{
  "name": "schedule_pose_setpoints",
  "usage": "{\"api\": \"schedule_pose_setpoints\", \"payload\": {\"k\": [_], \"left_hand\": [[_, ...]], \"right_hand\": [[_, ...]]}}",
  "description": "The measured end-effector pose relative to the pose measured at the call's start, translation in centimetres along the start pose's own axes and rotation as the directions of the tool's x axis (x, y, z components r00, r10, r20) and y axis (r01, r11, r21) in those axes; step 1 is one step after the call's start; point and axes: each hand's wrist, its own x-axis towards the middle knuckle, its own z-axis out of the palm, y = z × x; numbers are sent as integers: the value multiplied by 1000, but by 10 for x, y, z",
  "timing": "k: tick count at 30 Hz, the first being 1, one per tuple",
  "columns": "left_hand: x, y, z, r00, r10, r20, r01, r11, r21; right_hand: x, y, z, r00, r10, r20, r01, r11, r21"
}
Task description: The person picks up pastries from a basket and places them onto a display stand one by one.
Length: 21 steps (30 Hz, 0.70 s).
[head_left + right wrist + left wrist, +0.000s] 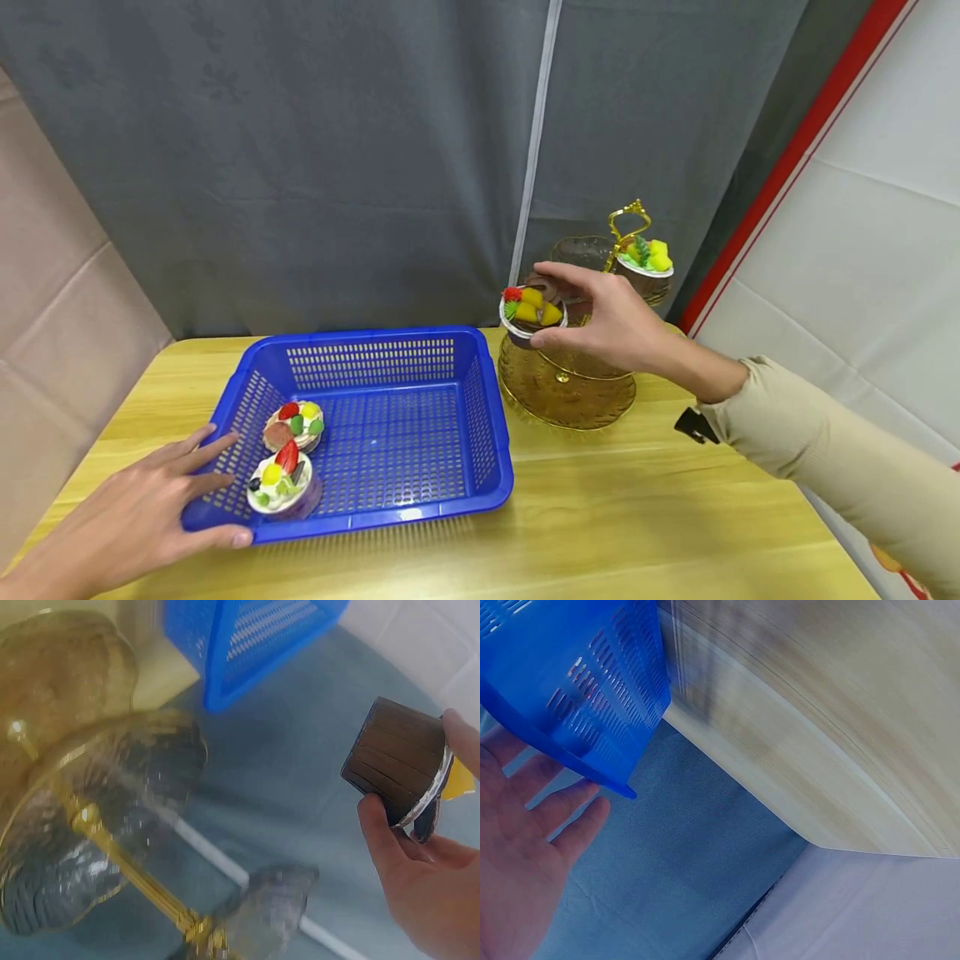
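Observation:
My right hand [615,321] pinches a toy cupcake [532,317] between thumb and fingers. The cupcake has a brown cup, a white rim, and yellow, red and green fruit pieces on top; its ridged side [397,757] shows in the right wrist view. It is held in front of a tiered gold-and-glass stand [570,408]. My left hand [142,508] lies spread at the left rim of a blue plastic basket [405,450], touching it with extended fingers. Inside, at the basket's left end, are a strawberry-topped cupcake [281,483] and another fruit-topped cupcake [295,423].
Another cupcake [645,257], topped with yellow cubes, sits on an upper plate of the stand. Basket and stand are on a wooden table [600,517]. A grey curtain [337,167] hangs behind, and a white sheet with a red band [795,167] is at right.

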Motion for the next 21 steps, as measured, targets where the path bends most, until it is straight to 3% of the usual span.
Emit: {"api": "schedule_pose_setpoints", "payload": {"k": [11, 21], "left_hand": [[-1, -1, 0, 1000, -7, 13, 7, 1000, -1], [-1, -1, 2, 1000, -22, 18, 22, 1000, -18]], "right_hand": [[0, 15, -38, 979, 63, -194, -69, 997, -24], [0, 28, -46, 958, 152, -245, -168, 985, -46]]}}
